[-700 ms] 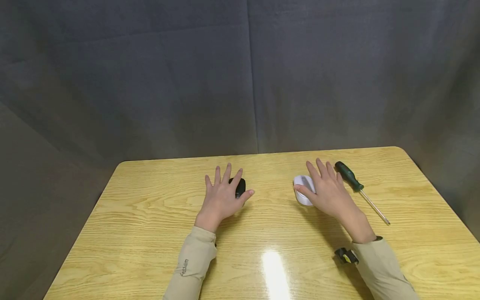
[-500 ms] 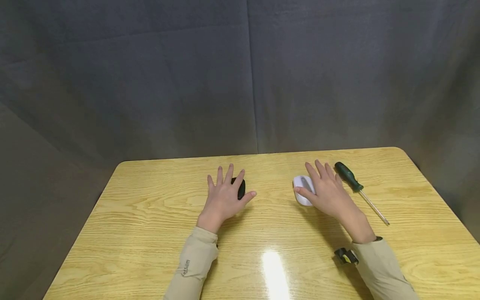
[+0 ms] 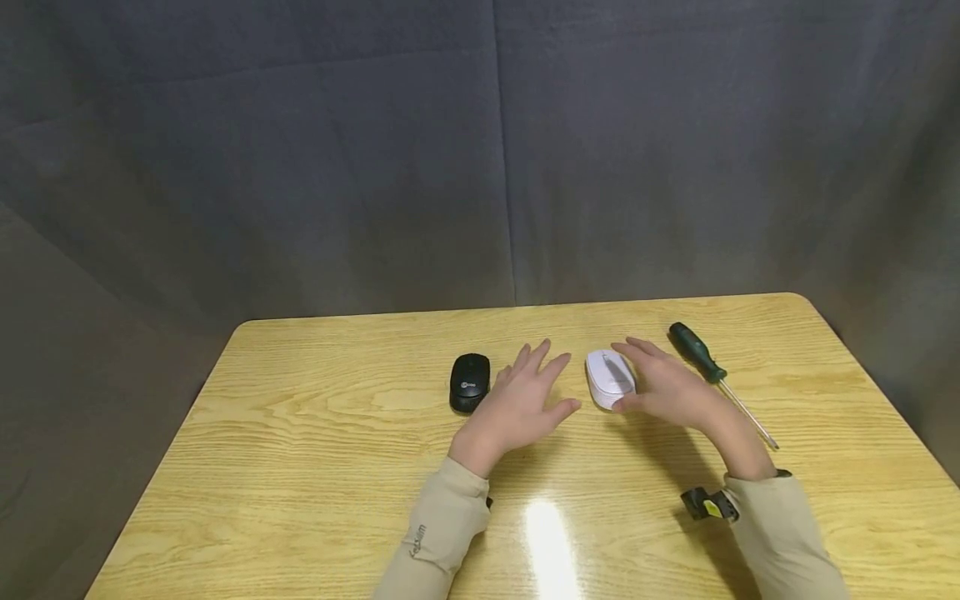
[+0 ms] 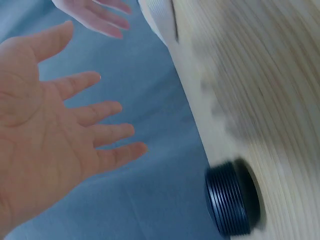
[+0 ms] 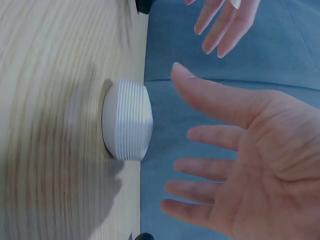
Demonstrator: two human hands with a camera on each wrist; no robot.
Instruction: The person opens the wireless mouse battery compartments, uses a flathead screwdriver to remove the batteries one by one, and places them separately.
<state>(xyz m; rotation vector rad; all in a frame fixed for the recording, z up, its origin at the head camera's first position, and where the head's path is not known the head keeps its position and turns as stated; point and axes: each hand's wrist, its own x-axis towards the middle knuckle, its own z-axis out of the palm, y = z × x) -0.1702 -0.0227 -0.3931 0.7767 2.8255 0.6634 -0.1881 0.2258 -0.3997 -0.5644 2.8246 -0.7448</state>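
We see a glossy, wood-grain table point(image 3: 300, 433) with rounded corners filling the lower frame. Nothing is grasped yet, we judge. Our left hand point(image 3: 525, 404) hovers spread and empty at centre, between the smooth black mouse point(image 3: 469, 382) and the rounded white mouse point(image 3: 609, 378). Our right hand point(image 3: 667, 387), fingers relaxed, holds nothing just right of the white one.

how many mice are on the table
2. A black mouse lies left of centre, just left of the left hand. A white mouse lies right of centre, beside the right hand, with a screwdriver further right. Nothing seems to hide another.
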